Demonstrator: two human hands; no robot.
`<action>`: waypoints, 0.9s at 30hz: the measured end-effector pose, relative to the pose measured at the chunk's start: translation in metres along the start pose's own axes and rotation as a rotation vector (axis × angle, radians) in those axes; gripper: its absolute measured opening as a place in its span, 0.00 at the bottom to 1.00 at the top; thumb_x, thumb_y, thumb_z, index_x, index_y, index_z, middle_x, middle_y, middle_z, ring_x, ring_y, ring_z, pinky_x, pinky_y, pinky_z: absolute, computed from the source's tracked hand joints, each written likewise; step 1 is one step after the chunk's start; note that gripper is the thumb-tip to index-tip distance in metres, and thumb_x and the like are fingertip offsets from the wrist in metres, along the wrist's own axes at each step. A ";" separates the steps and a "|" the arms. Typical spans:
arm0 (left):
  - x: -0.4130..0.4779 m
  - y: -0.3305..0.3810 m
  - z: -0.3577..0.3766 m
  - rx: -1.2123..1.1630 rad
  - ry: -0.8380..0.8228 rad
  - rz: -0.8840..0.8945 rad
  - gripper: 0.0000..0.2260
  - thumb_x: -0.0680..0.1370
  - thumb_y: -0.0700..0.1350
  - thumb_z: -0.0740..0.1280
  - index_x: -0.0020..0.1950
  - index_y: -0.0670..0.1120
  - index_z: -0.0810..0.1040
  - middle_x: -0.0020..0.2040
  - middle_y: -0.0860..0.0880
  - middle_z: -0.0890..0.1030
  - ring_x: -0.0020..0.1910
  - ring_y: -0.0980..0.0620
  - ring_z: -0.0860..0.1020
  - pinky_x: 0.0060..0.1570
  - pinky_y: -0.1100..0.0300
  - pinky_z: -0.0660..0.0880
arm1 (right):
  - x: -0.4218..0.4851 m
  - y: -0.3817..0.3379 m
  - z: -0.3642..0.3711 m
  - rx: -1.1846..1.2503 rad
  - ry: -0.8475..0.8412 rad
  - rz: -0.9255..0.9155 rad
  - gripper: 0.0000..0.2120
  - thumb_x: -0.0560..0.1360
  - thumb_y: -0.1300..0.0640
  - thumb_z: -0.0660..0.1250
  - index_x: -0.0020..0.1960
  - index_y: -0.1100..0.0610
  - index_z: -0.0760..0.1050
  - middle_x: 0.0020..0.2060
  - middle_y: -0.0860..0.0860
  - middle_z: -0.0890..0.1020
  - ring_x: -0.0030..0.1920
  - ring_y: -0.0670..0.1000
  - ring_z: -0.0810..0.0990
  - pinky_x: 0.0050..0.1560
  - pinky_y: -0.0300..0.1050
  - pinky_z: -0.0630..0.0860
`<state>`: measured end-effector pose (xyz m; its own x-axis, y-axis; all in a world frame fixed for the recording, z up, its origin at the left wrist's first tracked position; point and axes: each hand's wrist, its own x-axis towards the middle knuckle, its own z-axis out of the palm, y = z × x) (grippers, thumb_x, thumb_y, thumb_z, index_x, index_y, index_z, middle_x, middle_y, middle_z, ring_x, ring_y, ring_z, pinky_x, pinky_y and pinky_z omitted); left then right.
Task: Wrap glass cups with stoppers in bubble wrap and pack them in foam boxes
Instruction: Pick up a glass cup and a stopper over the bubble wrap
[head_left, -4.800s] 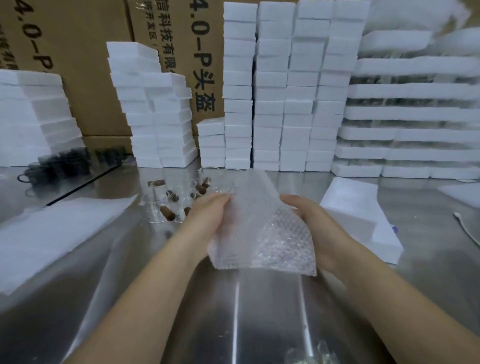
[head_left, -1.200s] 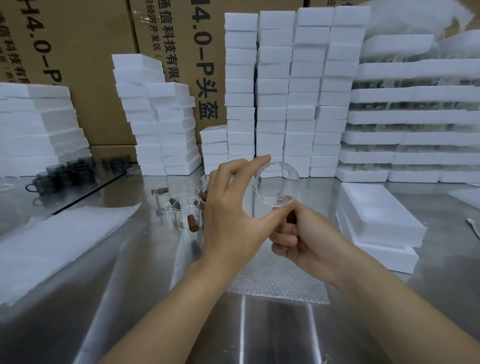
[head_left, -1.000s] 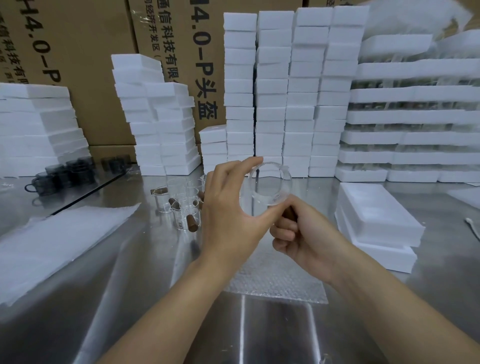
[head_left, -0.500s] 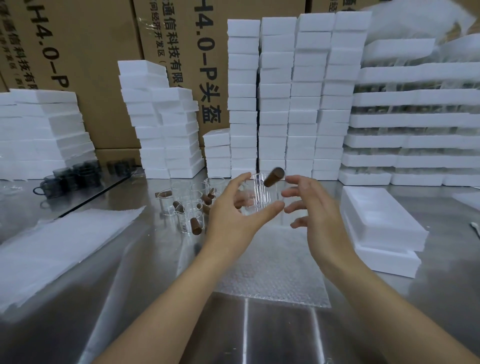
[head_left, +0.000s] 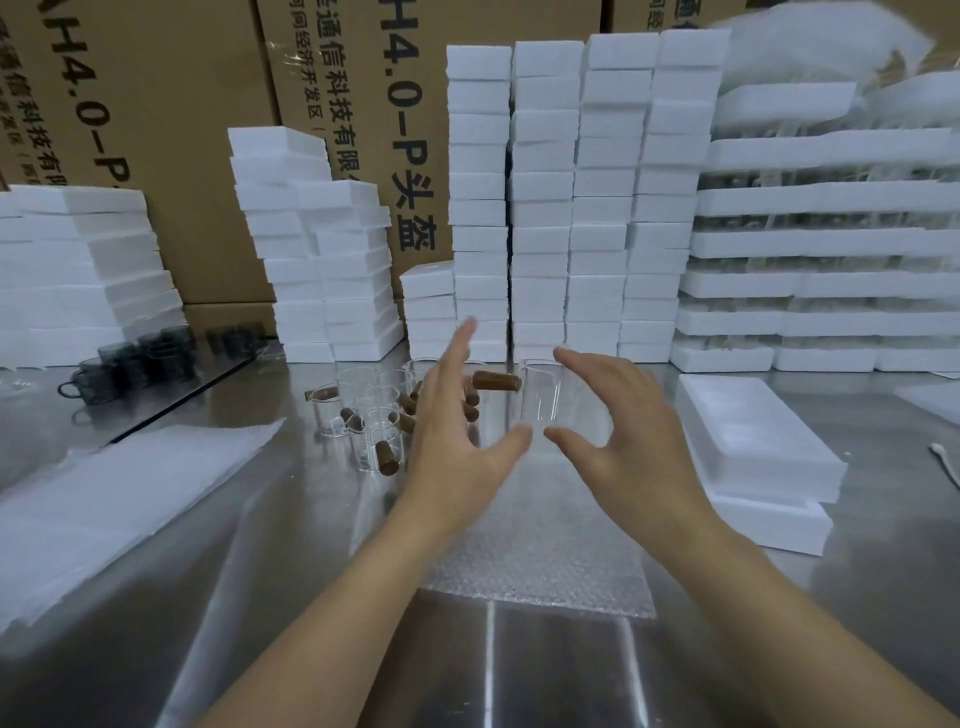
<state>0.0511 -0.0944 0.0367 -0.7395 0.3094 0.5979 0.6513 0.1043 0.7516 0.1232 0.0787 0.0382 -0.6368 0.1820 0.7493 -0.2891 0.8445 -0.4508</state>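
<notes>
Clear glass cup (head_left: 543, 397) stood upright above the bubble-wrap sheet (head_left: 540, 561), its brown cylindrical stopper (head_left: 496, 383) lying sideways at the rim. Flanking it, left hand (head_left: 457, 441) and right hand (head_left: 628, 441) had fingers (head_left: 462, 340) spread wide, released, gripping nothing.

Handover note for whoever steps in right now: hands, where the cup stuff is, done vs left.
Left hand: open, fingers spread. Right hand: open too.
Glass cup hangs between them above the bubble wrap sheet, its brown stopper pointing towards the left hand; thumb contact unclear.
Spare cups stand behind the left hand; foam box lies right of the sheet.
Done: sheet laid flat. Left: wrap this cup, box it, then the others.
</notes>
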 end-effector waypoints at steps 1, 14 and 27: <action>-0.001 -0.003 -0.001 0.232 -0.021 0.148 0.41 0.75 0.55 0.73 0.82 0.71 0.57 0.80 0.62 0.64 0.78 0.61 0.64 0.70 0.60 0.67 | 0.000 0.001 0.000 -0.030 -0.008 -0.014 0.34 0.75 0.55 0.78 0.78 0.43 0.70 0.66 0.34 0.72 0.68 0.37 0.67 0.69 0.27 0.58; 0.005 -0.010 -0.005 0.340 -0.005 0.097 0.28 0.75 0.66 0.74 0.75 0.67 0.74 0.68 0.66 0.78 0.70 0.62 0.69 0.67 0.60 0.68 | 0.000 -0.005 -0.002 0.206 -0.125 0.100 0.38 0.76 0.46 0.77 0.81 0.38 0.63 0.74 0.33 0.70 0.73 0.35 0.67 0.72 0.37 0.66; 0.007 0.009 0.000 -0.683 -0.223 -0.460 0.25 0.72 0.63 0.77 0.67 0.58 0.83 0.67 0.56 0.84 0.69 0.52 0.81 0.63 0.52 0.75 | 0.004 -0.009 -0.005 0.568 -0.123 0.384 0.22 0.70 0.38 0.78 0.61 0.44 0.80 0.44 0.48 0.87 0.46 0.45 0.86 0.47 0.38 0.78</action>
<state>0.0518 -0.0910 0.0474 -0.8078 0.5624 0.1768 -0.0043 -0.3055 0.9522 0.1265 0.0745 0.0479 -0.8356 0.3278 0.4408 -0.3352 0.3316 -0.8819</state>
